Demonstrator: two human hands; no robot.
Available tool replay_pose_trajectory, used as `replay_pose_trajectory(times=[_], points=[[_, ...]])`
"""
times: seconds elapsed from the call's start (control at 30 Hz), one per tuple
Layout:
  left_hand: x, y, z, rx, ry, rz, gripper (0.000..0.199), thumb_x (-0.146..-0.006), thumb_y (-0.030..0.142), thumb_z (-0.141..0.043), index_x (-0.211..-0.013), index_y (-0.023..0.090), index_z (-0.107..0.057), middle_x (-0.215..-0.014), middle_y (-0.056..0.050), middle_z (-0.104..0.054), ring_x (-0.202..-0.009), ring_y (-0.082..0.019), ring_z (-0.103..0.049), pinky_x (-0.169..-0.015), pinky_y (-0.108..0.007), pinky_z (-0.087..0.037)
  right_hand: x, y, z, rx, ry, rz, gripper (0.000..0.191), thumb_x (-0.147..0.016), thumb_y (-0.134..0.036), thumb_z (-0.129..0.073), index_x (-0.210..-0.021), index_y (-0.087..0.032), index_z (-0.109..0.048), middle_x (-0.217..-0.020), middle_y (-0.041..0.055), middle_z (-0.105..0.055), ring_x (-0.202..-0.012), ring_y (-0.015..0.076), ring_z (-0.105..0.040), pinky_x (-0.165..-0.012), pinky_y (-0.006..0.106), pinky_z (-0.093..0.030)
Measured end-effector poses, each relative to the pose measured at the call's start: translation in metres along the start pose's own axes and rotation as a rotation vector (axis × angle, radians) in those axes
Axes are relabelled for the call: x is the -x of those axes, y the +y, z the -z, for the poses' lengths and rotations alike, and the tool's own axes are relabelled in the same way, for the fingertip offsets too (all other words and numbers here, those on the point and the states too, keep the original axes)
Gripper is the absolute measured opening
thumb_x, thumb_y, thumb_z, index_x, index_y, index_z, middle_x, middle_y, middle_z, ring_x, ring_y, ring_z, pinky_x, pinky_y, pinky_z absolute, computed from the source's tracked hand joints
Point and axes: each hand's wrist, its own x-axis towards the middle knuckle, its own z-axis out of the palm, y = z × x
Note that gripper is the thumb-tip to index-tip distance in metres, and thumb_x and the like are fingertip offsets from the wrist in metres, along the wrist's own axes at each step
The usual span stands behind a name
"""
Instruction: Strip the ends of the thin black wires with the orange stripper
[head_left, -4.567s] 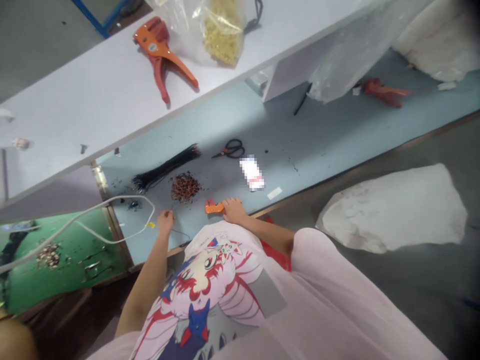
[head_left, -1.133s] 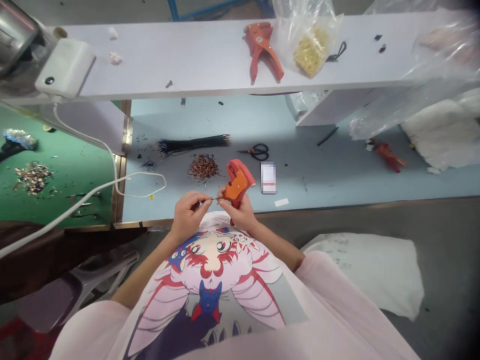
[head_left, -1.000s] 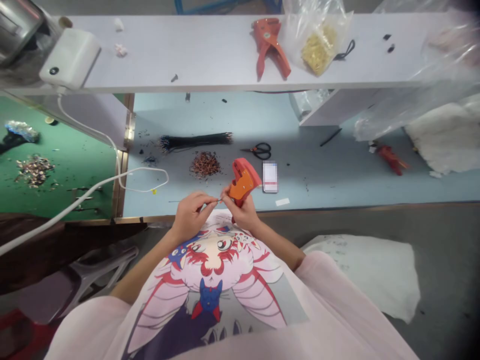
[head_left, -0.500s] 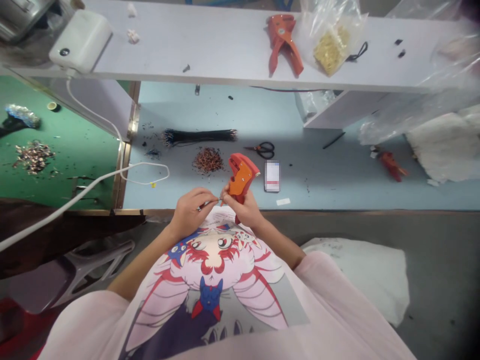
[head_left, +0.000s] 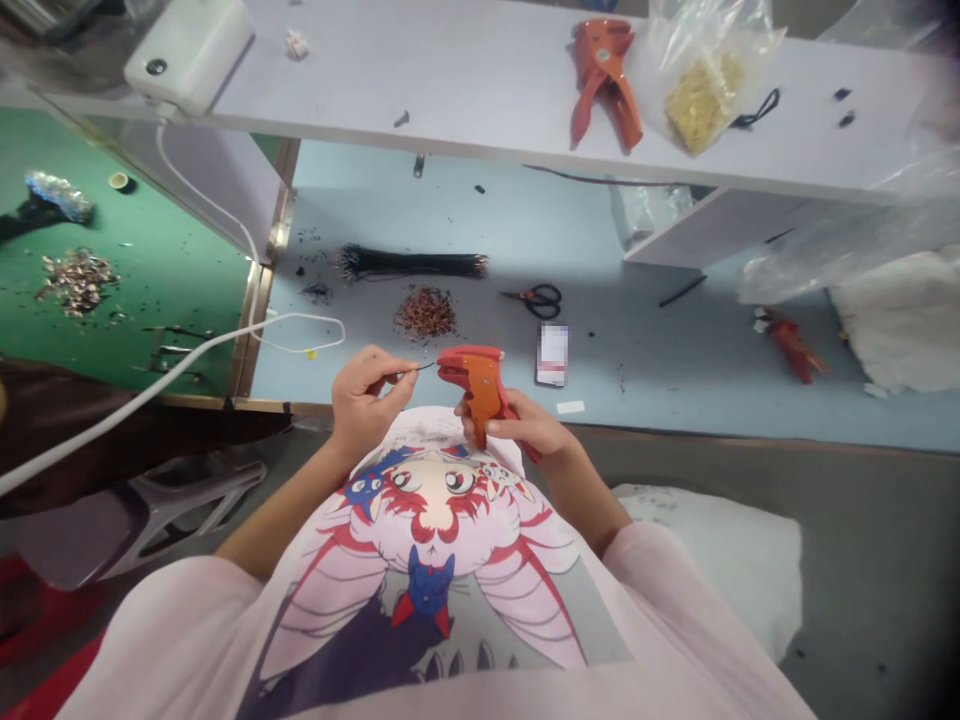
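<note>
My left hand [head_left: 371,398] pinches a thin dark wire [head_left: 426,366], whose end points at the jaws of a red and orange wire stripper [head_left: 484,385]. Whether the wire touches the jaws is too small to tell. Around the stripper's handles my right hand [head_left: 529,425] is closed, with the tool's head turned to the left. Beyond the hands, a pile of copper-coloured bits [head_left: 425,314] lies on the blue table [head_left: 465,385]. A bundle of black wires [head_left: 416,263] is stretched out behind that pile.
Black scissors [head_left: 541,300] and a phone [head_left: 553,353] lie right of the pile. A white cable [head_left: 187,360] crosses at the left. The raised shelf [head_left: 487,90] holds another red stripper [head_left: 604,85], a bag of yellow pieces [head_left: 701,100] and a white box [head_left: 191,55].
The stripper has turned from tilted to more level at its head, and my right hand has shifted right along the handles. My left hand has moved slightly left and away from my right hand.
</note>
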Motion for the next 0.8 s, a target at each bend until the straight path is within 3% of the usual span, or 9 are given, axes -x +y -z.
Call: replay_pose_trajectory(times=[0.3,0.8], points=[[0.0026,0.0026,-0.0039,-0.076,-0.037,-0.045,0.005,-0.076,0.016,-0.065,-0.077,0.019,-0.07,-0.065,0.001,-0.055,-0.057,-0.007,-0.047,-0.051,-0.02,-0.036,0.0012,-0.0044,-0.0001,-0.074,-0.032,-0.074,0.042,-0.074,-0.037,-0.071,-0.104,-0.011,-0.058,-0.079,0.0055,-0.06,-0.069,0.0168,-0.059,-0.067,0.033,-0.049],[0.0039,0.0023,-0.0095,-0.09,-0.056,-0.068,0.007,-0.078,0.016,-0.065,-0.081,0.019,-0.07,-0.065,0.001,-0.055,-0.059,-0.008,-0.049,-0.053,-0.021,-0.037,0.0002,-0.0019,0.0014,-0.05,-0.021,-0.055,0.035,-0.075,-0.036,-0.072,-0.097,-0.013,-0.057,-0.076,0.0044,-0.061,-0.066,0.0157,-0.061,-0.061,0.03,-0.051]])
